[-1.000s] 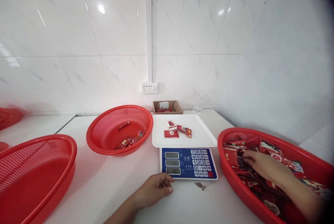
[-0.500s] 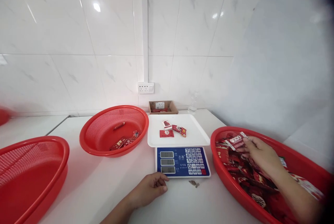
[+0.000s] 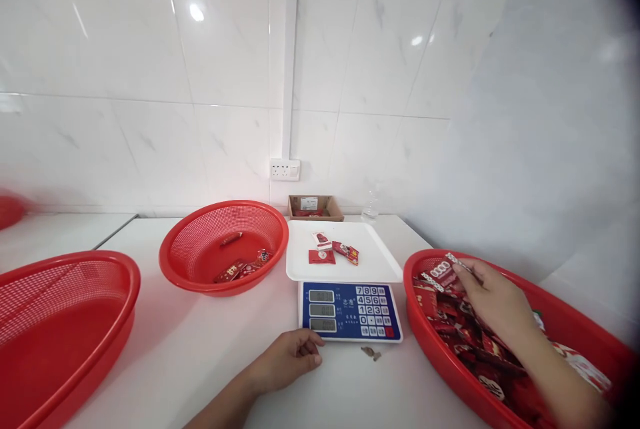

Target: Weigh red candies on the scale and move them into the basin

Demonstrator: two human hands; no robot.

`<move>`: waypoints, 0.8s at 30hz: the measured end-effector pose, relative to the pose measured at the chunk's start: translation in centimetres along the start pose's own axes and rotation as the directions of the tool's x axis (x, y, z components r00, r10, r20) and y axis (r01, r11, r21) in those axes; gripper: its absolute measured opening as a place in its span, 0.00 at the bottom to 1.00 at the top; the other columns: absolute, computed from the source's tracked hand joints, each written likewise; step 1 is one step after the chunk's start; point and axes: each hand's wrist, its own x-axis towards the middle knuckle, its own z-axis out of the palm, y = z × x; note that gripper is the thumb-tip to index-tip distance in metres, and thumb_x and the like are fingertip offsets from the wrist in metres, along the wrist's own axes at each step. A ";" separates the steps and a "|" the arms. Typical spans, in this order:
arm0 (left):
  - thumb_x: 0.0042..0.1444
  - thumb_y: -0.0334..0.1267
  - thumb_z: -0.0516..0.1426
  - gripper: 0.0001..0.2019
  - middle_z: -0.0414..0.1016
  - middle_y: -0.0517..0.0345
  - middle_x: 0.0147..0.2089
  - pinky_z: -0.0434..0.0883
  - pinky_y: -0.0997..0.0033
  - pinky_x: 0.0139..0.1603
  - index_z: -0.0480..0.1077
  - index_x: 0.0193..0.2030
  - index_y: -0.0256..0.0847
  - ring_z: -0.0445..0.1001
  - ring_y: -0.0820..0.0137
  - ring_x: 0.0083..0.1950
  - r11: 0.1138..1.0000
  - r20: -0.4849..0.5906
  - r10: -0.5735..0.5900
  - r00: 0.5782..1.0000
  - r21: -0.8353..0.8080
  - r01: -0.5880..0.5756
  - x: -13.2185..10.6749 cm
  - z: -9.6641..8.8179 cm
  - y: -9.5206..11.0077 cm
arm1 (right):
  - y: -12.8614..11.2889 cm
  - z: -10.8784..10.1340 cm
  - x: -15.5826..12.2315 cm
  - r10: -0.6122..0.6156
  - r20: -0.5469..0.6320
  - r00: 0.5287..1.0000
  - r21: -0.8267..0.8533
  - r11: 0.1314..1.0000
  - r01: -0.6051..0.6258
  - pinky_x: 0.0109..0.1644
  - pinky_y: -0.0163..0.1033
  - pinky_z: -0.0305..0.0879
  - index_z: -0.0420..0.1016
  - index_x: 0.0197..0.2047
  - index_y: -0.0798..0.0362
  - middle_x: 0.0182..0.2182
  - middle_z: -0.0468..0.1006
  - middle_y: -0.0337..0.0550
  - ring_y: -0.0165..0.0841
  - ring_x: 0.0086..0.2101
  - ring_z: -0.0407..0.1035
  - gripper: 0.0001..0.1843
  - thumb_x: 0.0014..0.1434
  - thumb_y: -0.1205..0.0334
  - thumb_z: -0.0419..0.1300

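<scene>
My right hand [image 3: 493, 296] pinches a red and white snack packet [image 3: 443, 270] over the large red basket [image 3: 417, 322] on the right. That basket holds a heap of small, mostly red wrapped packets [image 3: 463, 329]. My left hand [image 3: 287, 359] rests half curled on the table, fingers slightly apart and holding nothing, its fingertips at the front left corner of the blue and white digital scale [image 3: 345, 332]. On the scale's white tray [image 3: 375, 266] lie three small packets: a white and red one [image 3: 321, 240], a flat red one [image 3: 321, 257] and a red and yellow one [image 3: 346, 252].
A round red basket [image 3: 175, 269] left of the scale holds a few packets. Another red basket [image 3: 133, 296] stands at the far left. Behind the scale are a cardboard box [image 3: 330, 208] and a clear bottle [image 3: 371, 206]. A small brown scrap [image 3: 371, 352] lies before the scale.
My right hand and its packet have shifted slightly left, still above the right basket. The view has moved a little. My left hand stays at the scale's corner.
</scene>
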 end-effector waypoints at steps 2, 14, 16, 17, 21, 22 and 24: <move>0.49 0.44 0.59 0.16 0.68 0.60 0.34 0.63 0.72 0.39 0.68 0.42 0.39 0.66 0.72 0.36 1.000 -0.004 0.000 1.000 0.004 0.000 0.0 0.0 0.0 | -1.8 0.3 -1.1 -0.079 -0.020 0.997 -0.050 0.996 0.077 0.42 0.44 0.62 0.69 0.38 0.49 0.34 0.78 0.47 0.45 0.38 0.70 0.19 0.52 0.48 0.46; 0.47 0.46 0.60 0.18 0.66 0.61 0.31 0.63 0.71 0.38 0.70 0.42 0.38 0.65 0.71 0.34 0.999 -0.013 0.009 1.000 -0.037 -0.009 0.0 0.0 -0.7 | -8.2 11.4 -4.6 -0.690 -0.002 0.723 -0.099 0.720 0.687 0.45 0.41 0.66 0.72 0.42 0.52 0.41 0.76 0.46 0.37 0.42 0.69 0.18 0.63 0.61 0.41; 0.47 0.46 0.61 0.18 0.66 0.61 0.31 0.63 0.71 0.37 0.70 0.42 0.38 0.65 0.72 0.34 0.999 -0.018 0.011 1.000 -0.041 -0.011 0.1 0.1 -0.7 | -8.8 12.6 -4.5 -0.709 0.047 0.704 -0.188 0.686 0.703 0.45 0.43 0.66 0.74 0.39 0.53 0.38 0.77 0.47 0.39 0.41 0.69 0.18 0.63 0.63 0.42; 0.47 0.45 0.61 0.17 0.66 0.61 0.30 0.62 0.72 0.37 0.70 0.41 0.38 0.64 0.72 0.34 0.999 -0.022 0.013 1.000 -0.039 -0.014 0.1 0.1 -0.7 | -9.1 13.0 -4.5 -0.713 0.070 0.698 -0.217 0.672 0.708 0.44 0.45 0.66 0.74 0.38 0.53 0.37 0.77 0.47 0.40 0.40 0.69 0.17 0.62 0.63 0.44; 0.47 0.44 0.61 0.17 0.67 0.60 0.31 0.63 0.72 0.37 0.70 0.41 0.38 0.65 0.72 0.34 1.000 -0.031 0.023 0.999 -0.012 -0.023 0.2 0.1 -0.6 | -9.5 14.2 -4.7 -0.717 0.102 0.689 -0.254 0.651 0.715 0.48 0.50 0.64 0.74 0.44 0.55 0.44 0.76 0.50 0.45 0.47 0.66 0.16 0.61 0.59 0.48; 0.47 0.44 0.60 0.16 0.67 0.60 0.32 0.63 0.72 0.37 0.70 0.41 0.38 0.65 0.72 0.34 1.000 -0.031 0.024 0.999 -0.007 -0.025 0.2 0.1 -0.6 | -9.5 14.6 -4.8 -0.716 0.117 0.689 -0.266 0.646 0.716 0.51 0.51 0.62 0.73 0.47 0.57 0.48 0.74 0.52 0.45 0.50 0.64 0.18 0.61 0.58 0.49; 0.47 0.44 0.60 0.16 0.68 0.60 0.32 0.63 0.72 0.38 0.69 0.41 0.38 0.65 0.72 0.34 1.000 -0.028 0.025 0.999 -0.003 -0.025 0.1 0.2 -0.6 | -9.5 15.3 -5.0 -0.705 0.164 0.690 -0.283 0.636 0.718 0.55 0.52 0.58 0.70 0.52 0.60 0.52 0.70 0.54 0.46 0.53 0.61 0.21 0.62 0.56 0.49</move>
